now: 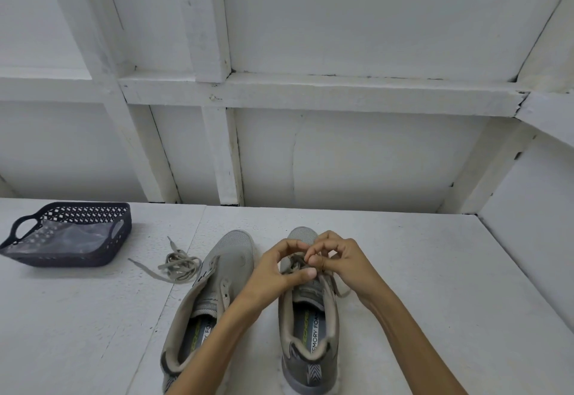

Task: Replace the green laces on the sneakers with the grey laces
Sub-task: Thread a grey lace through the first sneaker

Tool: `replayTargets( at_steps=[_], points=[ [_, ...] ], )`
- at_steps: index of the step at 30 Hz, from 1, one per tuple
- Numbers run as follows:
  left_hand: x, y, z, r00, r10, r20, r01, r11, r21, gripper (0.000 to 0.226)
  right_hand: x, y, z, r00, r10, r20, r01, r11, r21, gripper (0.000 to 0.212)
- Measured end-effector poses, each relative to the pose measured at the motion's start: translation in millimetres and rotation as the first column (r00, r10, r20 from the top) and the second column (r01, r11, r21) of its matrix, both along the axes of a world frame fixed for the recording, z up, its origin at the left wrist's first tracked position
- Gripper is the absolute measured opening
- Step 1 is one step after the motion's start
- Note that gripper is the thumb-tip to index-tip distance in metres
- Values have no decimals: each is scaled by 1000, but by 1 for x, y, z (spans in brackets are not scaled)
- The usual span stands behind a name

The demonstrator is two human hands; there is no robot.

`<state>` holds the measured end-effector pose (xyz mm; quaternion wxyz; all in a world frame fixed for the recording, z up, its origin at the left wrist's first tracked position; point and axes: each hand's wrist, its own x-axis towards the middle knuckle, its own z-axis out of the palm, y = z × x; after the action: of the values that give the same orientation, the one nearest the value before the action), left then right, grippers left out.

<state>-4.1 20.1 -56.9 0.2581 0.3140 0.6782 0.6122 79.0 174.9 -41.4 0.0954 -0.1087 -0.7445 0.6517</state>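
- Working at the front eyelets of the right grey mesh sneaker (310, 332), standing on the white desk (435, 270) beside the left grey sneaker (230, 258), which is bare of lace.
- Pinching the dull threaded lace (296, 262) in both grips, left hand (279, 270) and right hand (338, 258) curled tight and close together.
- Looking like unlacing or relacing; lace colour unclear.
- Calling next for a steady pull through one eyelet, leaving the loose coiled lace (180, 265) lying left of the sneakers.

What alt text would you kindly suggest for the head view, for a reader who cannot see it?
A person's left hand and right hand pinch a lace over the right-side grey sneaker on a white table. The other sneaker, unlaced, a loose lace bundle and a dark perforated basket lie to its left.
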Motion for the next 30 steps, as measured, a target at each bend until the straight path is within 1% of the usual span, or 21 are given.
replayTargets(
  at_steps=[2, 4, 6, 8, 10, 12, 14, 17, 20, 21, 22, 23, 24, 25, 26, 27, 28, 29, 30],
  points=[
    [-5, 5, -3, 998, -12, -54, 11, 1000, -18, 43, -1, -2, 2, 999, -51, -10, 51, 997, 50, 17],
    [-6, 13, -8, 989, -58, -133, 50, 996, -69, 41, -2, -4, 4, 998, -54, -15, 55, 994, 91, 21],
    [-4, 21, -14, 976, -86, -198, 70, 994, -85, 25, -5, -8, 9, 998, -53, -17, 55, 991, 126, 22],
    [-3, 26, -19, 973, -58, -222, 50, 998, -38, 10, -9, -11, 18, 996, -71, -46, 76, 989, 125, 21],
    [-3, 29, -20, 978, -30, -208, 28, 1000, -11, 9, -14, -8, 34, 994, -65, -89, 70, 996, 55, 21],
    [-5, 29, -23, 983, -24, -180, 24, 1000, -2, 7, -21, -5, 57, 990, -27, -135, 23, 999, -34, 18],
    [-5, 28, -25, 987, -24, -156, 27, 1000, 12, 6, -32, 0, 82, 975, -32, -219, 10, 995, -101, 16],
    [-3, 27, -28, 989, -18, -147, 21, 1000, 16, 7, -54, 8, 123, 929, -101, -355, 42, 985, -170, 17],
    [-4, 26, -29, 987, -11, -163, 10, 1000, -2, 7, -80, 20, 150, 860, -223, -460, 45, 929, -367, 17],
    [-5, 24, -29, 986, -10, -165, 11, 1000, 4, 12, -89, 23, 152, 843, -262, -469, 46, 905, -424, 16],
    [-6, 23, -29, 985, -14, -172, 16, 1000, 9, 22, -98, 26, 149, 838, -285, -465, 55, 892, -449, 15],
    [-6, 22, -28, 983, -17, -183, 19, 1000, 7, 28, -105, 28, 144, 850, -285, -444, 69, 894, -442, 14],
    [-5, 22, -26, 982, -23, -185, 24, 1000, 3, 30, -111, 30, 135, 877, -262, -402, 92, 914, -396, 11],
    [-4, 23, -25, 983, -25, -181, 26, 1000, 8, 27, -114, 32, 124, 917, -220, -334, 112, 943, -313, 10],
    [-3, 23, -24, 986, -25, -165, 28, 1000, 13, 23, -115, 34, 113, 959, -179, -222, 136, 971, -196, 22],
    [-3, 23, -23, 990, -23, -138, 27, 999, 23, 21, -114, 39, 102, 986, -147, -78, 144, 988, -46, 40],
    [-3, 23, -22, 993, -29, -112, 33, 999, 33, 21, -110, 43, 92, 988, -141, 68, 130, 980, 149, 57],
    [-3, 24, -23, 995, -35, -93, 39, 998, 45, 22, -104, 47, 84, 968, -169, 184, 95, 930, 355, 68],
    [-4, 24, -23, 996, -42, -74, 46, 997, 59, 24, -96, 50, 78, 943, -208, 261, 47, 856, 516, 71]
  ],
)
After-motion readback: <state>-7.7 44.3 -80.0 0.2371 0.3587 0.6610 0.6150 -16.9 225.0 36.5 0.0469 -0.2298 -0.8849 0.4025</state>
